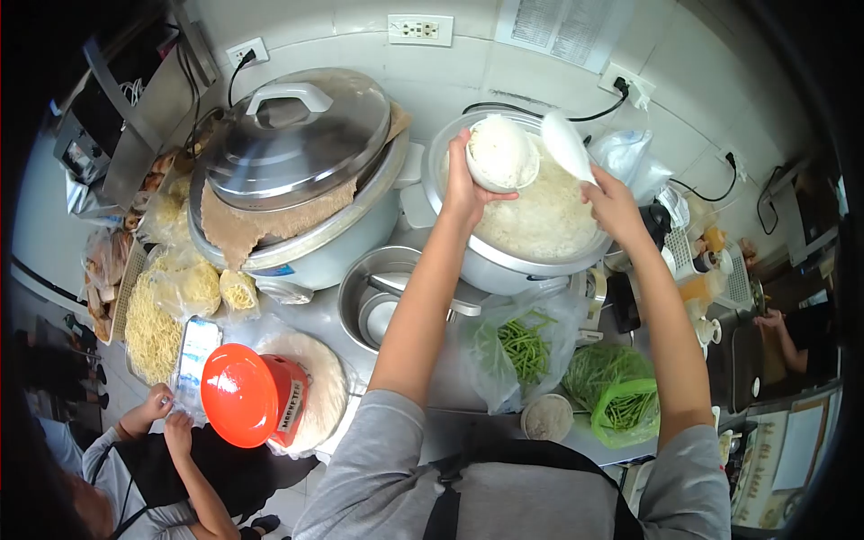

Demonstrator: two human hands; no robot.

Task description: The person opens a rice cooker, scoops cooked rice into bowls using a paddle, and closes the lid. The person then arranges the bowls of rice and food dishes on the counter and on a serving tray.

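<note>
Handle end of the paddle (565,146) is hidden in my R grip (615,205); my L grip (462,180) covers the L side of the bowl (483,176). My L forearm (417,315) cuts across the pan (358,274) near-left of the pot (499,268), so its contents are hard to make out. Print on the wall sheet (562,31) is too small to read, top cut off.

L grip's curled approx bowl-wide round the bowl, heaped w/ rice (502,147), above the pot's L side. R grip's closed on the paddle, blade up, just R of the bowl, over the pot.

Surface (447,380) is grey. L of pot: lidded cooker (364,234); farther L, noodles (148,319) & red tub (238,396). Bagged greens (525,349) on pot's near side. Tiled wall (355,45) w/ outlets (420,30) behind pot. Co-worker (180,436) far L of pot, partly cut off; another person's arm (790,346) far R, dim.
</note>
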